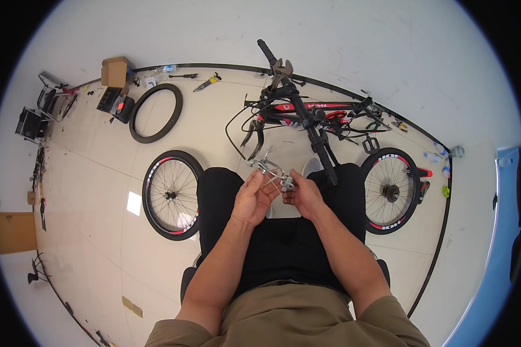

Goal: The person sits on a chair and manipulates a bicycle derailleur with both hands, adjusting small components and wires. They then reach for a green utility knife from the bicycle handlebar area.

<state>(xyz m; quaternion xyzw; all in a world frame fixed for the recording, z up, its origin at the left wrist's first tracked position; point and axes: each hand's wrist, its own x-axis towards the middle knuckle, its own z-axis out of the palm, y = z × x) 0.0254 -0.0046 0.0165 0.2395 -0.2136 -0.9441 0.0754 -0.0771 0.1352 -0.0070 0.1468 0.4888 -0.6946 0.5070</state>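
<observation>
Above my lap, both hands hold a silver metal bike part (275,173) with curved arms and small bolts; it looks like a brake caliper, but its exact kind is hard to make out. My left hand (253,199) grips its left side, thumb on top and fingers curled beneath. On the right end, my right hand (304,195) pinches the part between thumb and fingers. Just beyond lies a black and red bike frame (295,107) with a black handlebar (314,130) and loose cables. An adjustable wrench (282,70) rests near the handlebar's far portion.
One bike wheel (171,195) lies left of my legs, another wheel (390,192) with a cassette lies right. A bare tyre (176,113), an open cardboard box (114,74) and tools are farther left. Plastic bottles (431,157) lie along the right wall. Chairs (33,122) stand far left.
</observation>
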